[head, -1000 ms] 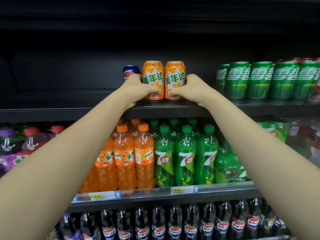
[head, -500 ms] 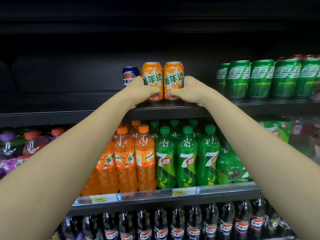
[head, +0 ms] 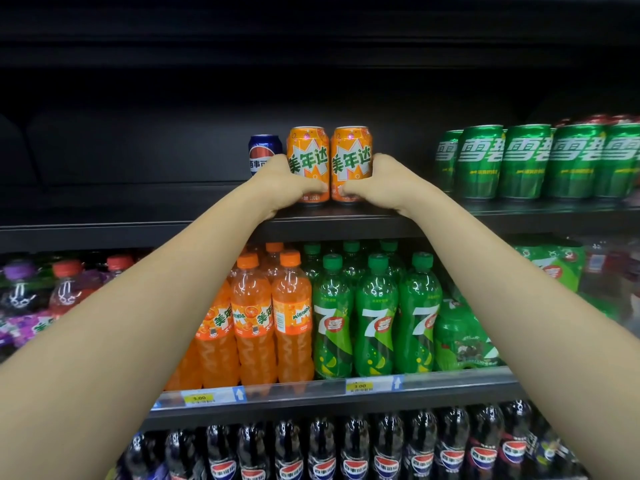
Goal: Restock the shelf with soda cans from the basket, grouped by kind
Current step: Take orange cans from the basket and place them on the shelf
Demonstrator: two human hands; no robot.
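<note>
Both hands [head: 287, 183] [head: 375, 183] each grip an orange can [head: 308, 157] [head: 351, 157] | upright beside blue can [head: 264, 152], green cans [head: 519, 161] well apart | basket unseen, remainder unknown

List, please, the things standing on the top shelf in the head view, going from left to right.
blue cola can → left orange can, gripped by the left hand → right orange can, gripped by the right hand → row of green cans.

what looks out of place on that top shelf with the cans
Nothing is spilled, dented or tipped. The one oddity: a lone blue can stands set back, left of the two orange cans that the hands hold, far from any of its kind. The green cans form a neat row.
</note>
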